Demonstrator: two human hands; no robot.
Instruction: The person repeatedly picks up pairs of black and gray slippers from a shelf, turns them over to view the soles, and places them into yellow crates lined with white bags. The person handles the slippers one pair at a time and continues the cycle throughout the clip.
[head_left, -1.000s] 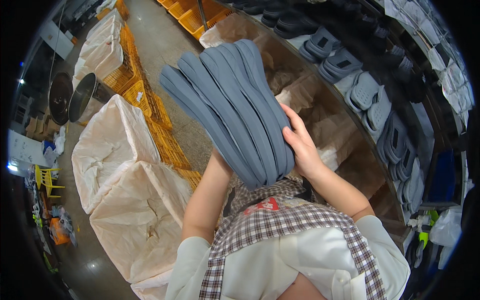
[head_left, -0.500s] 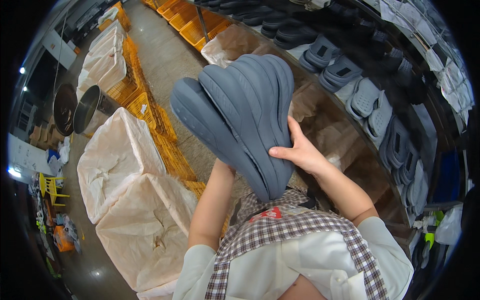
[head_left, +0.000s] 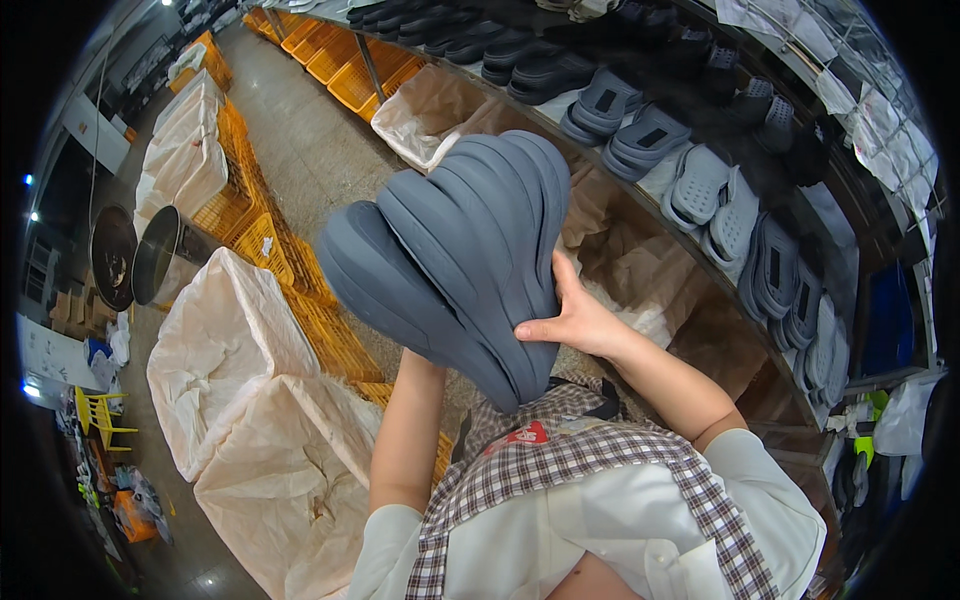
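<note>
Up at chest height, a fanned stack of grey foam soles [head_left: 450, 270] sits between both arms. The right hand [head_left: 580, 322] is clamped on the stack's near edge, thumb pressing the top sole, fingers spread behind. The left hand is hidden under the stack, so its grip cannot be told; only the forearm [head_left: 405, 430] shows. These soles look light, matte, rubbery and a bit springy, likely to slide apart unless pinched at the narrow ends. Behind, more grey clogs [head_left: 740, 230] line a shelf, and cloth bulk sacks [head_left: 235, 340] stand on the left.
</note>
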